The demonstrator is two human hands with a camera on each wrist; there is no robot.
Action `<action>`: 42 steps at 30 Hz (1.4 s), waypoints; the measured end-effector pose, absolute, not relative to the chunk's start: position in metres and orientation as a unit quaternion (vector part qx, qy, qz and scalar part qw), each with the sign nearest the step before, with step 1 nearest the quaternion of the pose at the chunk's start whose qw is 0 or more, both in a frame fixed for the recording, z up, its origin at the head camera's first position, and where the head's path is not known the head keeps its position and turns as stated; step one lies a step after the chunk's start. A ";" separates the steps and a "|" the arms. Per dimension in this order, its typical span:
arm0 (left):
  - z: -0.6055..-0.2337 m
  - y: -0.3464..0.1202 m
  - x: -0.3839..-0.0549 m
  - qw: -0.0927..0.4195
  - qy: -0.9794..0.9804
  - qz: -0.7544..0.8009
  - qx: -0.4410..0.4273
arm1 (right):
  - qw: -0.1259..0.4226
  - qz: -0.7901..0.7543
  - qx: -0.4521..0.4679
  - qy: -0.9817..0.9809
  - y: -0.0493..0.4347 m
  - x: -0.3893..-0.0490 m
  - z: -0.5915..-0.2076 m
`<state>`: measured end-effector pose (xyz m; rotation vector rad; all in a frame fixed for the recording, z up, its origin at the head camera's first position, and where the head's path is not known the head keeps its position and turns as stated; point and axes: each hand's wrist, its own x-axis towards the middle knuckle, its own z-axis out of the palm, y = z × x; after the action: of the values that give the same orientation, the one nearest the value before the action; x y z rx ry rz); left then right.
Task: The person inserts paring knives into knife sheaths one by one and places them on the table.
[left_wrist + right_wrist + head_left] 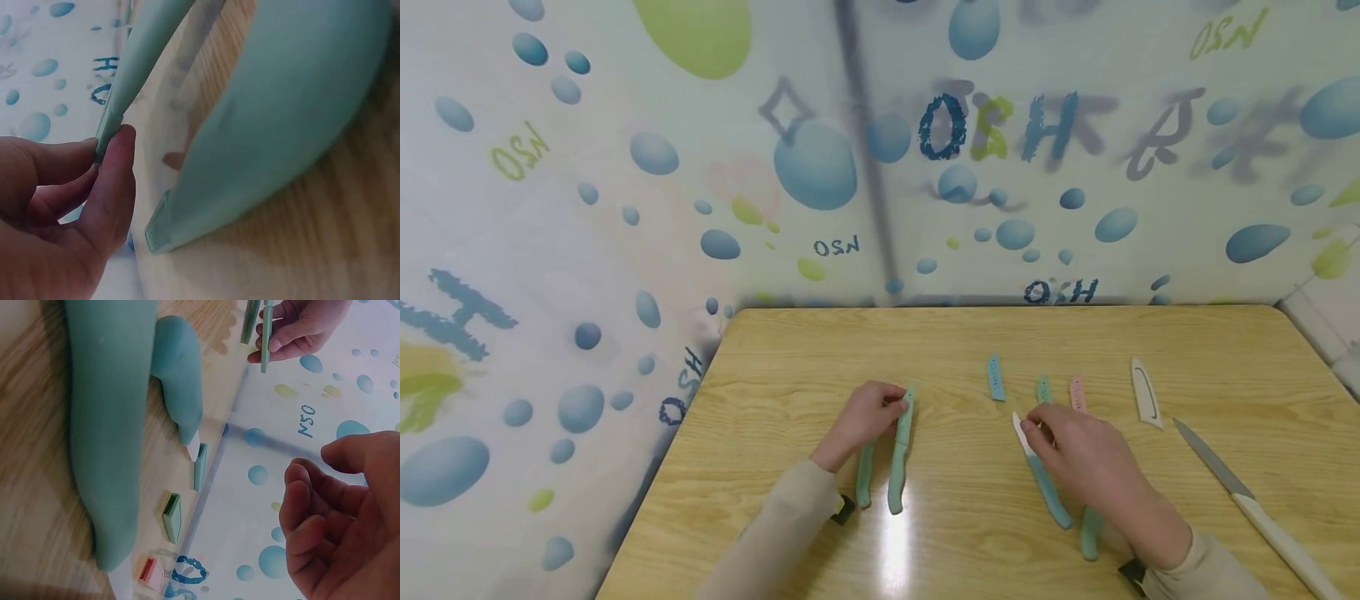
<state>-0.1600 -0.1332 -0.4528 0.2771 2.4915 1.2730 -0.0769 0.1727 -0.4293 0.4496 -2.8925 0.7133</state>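
My left hand [872,412] pinches the sheathed end of a light green knife [898,467] between thumb and fingers. A second green knife [865,479] lies beside it, partly hidden behind that hand. My right hand [1086,454], fingers loosely bent and nothing between them in the right wrist view, hovers just right of a blue-handled knife [1051,493] with a bare white blade. Beneath this hand lies another green-handled knife [1090,535]; its white blade [122,581] shows in the right wrist view. Three small sheaths lie beyond: blue [996,379], green [1044,388] and pink [1078,392].
At the right, a white sheath [1145,393] lies near a long knife [1277,527] with a bare metal blade and white handle. The wooden table [790,350] meets a patterned wall covering [812,167] at its back edge.
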 end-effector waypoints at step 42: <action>-0.446 -0.117 -0.167 0.050 0.958 0.222 0.174 | 0.087 0.229 0.153 -0.957 0.179 -0.077 -0.433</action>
<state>-0.1671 -0.1167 -0.4461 0.5296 2.9176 0.6774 -0.0769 0.1792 -0.4334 0.4546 -2.8511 0.6822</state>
